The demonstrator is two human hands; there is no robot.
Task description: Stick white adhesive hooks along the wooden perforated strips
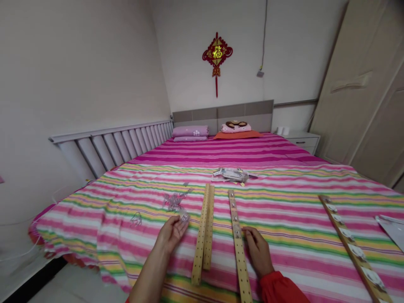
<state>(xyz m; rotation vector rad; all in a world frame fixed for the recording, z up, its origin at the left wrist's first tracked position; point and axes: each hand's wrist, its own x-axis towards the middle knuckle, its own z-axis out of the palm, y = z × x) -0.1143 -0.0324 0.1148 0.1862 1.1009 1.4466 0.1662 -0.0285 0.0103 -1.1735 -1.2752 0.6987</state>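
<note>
My left hand is turned palm up, its fingers closed around a small clear plastic packet with a round, pale piece inside. Just right of it lie two wooden strips full of small holes, side by side. Another holed wooden strip carries several small metal fittings along its far half. My right hand rests against that strip's right edge, fingertips pinched beside the nearest fitting; anything between them is too small to make out.
Crumpled clear bags and a thin wire loop lie at the left on the striped bed sheet. Farther back is a plastic package. At right, a wooden strip bears several white round pieces, near a white sheet-like object.
</note>
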